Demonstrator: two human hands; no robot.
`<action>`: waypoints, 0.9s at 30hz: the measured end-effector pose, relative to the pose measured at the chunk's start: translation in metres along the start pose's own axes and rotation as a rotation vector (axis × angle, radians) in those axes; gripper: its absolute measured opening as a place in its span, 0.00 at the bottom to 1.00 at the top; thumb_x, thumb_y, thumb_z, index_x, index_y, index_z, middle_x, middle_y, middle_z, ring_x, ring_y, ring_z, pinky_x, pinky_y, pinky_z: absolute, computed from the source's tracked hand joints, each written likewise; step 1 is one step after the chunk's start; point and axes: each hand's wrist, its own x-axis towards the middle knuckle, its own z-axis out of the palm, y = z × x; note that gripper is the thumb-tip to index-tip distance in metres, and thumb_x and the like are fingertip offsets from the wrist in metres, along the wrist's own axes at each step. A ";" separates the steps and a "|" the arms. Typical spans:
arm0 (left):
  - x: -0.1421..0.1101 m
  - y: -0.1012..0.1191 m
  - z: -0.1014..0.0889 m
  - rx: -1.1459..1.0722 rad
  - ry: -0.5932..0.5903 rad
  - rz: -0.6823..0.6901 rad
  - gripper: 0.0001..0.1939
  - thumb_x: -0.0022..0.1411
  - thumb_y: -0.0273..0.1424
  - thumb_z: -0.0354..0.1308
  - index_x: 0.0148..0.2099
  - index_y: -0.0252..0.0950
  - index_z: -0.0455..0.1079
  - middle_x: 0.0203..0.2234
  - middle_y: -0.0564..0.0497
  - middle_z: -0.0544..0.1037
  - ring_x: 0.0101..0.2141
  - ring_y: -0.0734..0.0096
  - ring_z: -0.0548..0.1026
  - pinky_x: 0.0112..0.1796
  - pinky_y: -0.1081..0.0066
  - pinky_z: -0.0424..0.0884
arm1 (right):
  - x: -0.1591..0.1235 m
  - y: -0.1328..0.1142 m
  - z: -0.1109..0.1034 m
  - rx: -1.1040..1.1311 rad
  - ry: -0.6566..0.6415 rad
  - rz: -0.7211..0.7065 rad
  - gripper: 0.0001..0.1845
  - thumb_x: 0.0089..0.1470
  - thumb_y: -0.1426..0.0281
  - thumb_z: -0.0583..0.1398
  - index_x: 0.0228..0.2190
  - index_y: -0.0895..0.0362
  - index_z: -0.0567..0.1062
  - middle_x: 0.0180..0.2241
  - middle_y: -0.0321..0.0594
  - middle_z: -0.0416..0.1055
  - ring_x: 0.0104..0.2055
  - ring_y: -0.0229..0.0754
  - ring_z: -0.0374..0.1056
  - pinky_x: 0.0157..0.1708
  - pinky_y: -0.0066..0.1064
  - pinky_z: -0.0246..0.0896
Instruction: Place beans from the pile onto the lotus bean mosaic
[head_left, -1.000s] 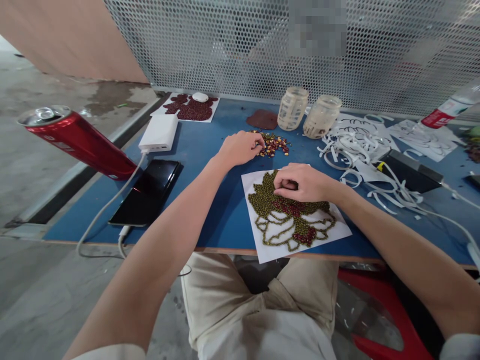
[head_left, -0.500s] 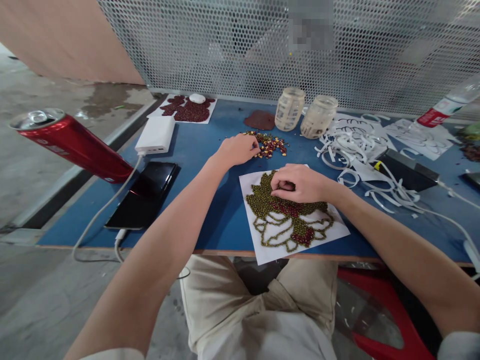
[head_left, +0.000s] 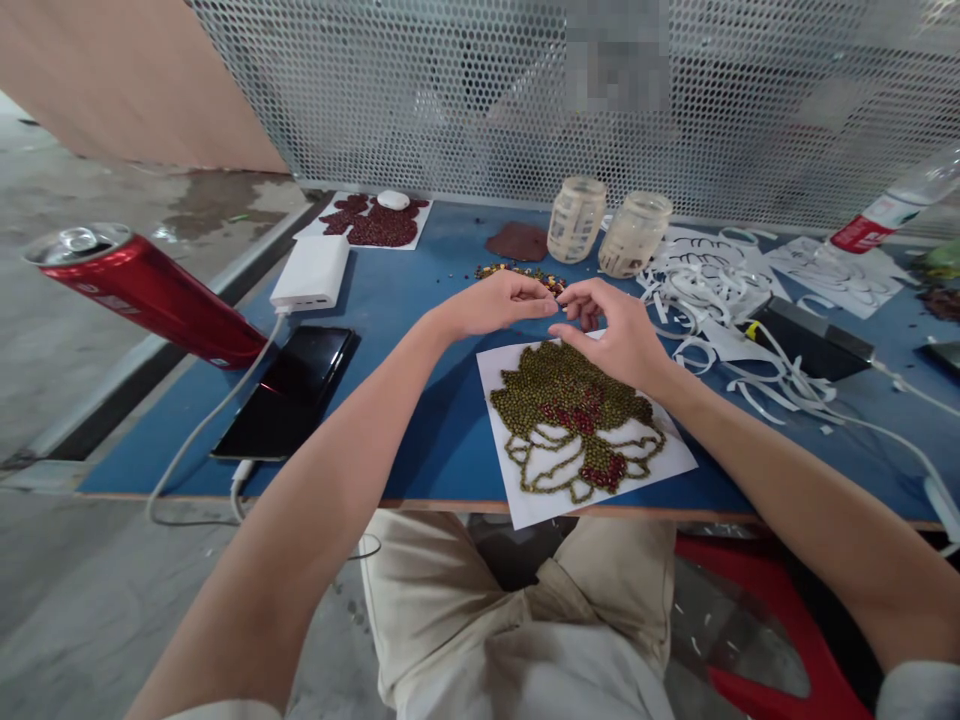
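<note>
A white sheet (head_left: 525, 500) near the table's front edge bears a picture laid in green mung beans, with patches of dark red beans and some white gaps. Just above its top edge my two hands meet, fingertips close together. My left hand (head_left: 499, 303) is closed in a pinch; whatever it holds is too small to make out. My right hand (head_left: 619, 330) has its thumb and curved forefinger apart, with nothing visible between them. Behind the hands lies a loose heap of mixed beans and kernels (head_left: 517, 273), partly hidden by my fingers.
Two glass jars (head_left: 577, 220) stand at the back beside a brown patch (head_left: 517, 241). To the left are a red can (head_left: 150, 295), a phone (head_left: 289, 390), a power bank (head_left: 311, 272) and a dark red bean picture (head_left: 382, 224). Paper strips (head_left: 705, 300) and a bottle (head_left: 885, 215) lie right.
My right hand has lifted off the bean picture and moved up to my left hand, its fingers parting. My left hand has come slightly right, away from the loose beans.
</note>
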 end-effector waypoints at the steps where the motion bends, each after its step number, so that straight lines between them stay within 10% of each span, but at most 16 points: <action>1: -0.001 0.005 0.003 -0.056 -0.017 -0.005 0.17 0.73 0.46 0.66 0.41 0.36 0.82 0.26 0.53 0.72 0.26 0.75 0.63 0.29 0.69 0.59 | 0.000 0.000 0.000 0.009 0.014 0.008 0.14 0.64 0.60 0.71 0.48 0.51 0.79 0.39 0.40 0.79 0.36 0.45 0.71 0.41 0.41 0.71; 15: -0.003 0.001 0.004 -0.461 -0.029 -0.080 0.11 0.66 0.43 0.72 0.41 0.40 0.85 0.19 0.59 0.54 0.23 0.76 0.50 0.27 0.66 0.49 | -0.001 -0.002 -0.008 -0.043 0.148 0.013 0.11 0.72 0.57 0.67 0.40 0.49 0.85 0.40 0.42 0.86 0.39 0.50 0.79 0.47 0.47 0.75; 22: 0.002 -0.007 0.002 -0.362 0.197 -0.070 0.09 0.62 0.35 0.70 0.41 0.36 0.84 0.19 0.59 0.63 0.22 0.78 0.53 0.26 0.68 0.49 | -0.003 -0.012 -0.006 0.259 -0.507 -0.285 0.10 0.72 0.60 0.69 0.40 0.49 0.90 0.41 0.41 0.82 0.42 0.45 0.77 0.49 0.39 0.71; 27: 0.003 -0.011 0.002 -0.347 0.181 -0.040 0.08 0.63 0.34 0.69 0.42 0.35 0.84 0.19 0.59 0.65 0.22 0.78 0.55 0.25 0.69 0.49 | -0.006 -0.013 0.004 0.346 -0.687 -0.294 0.09 0.71 0.64 0.69 0.40 0.51 0.91 0.39 0.40 0.79 0.39 0.42 0.75 0.47 0.35 0.69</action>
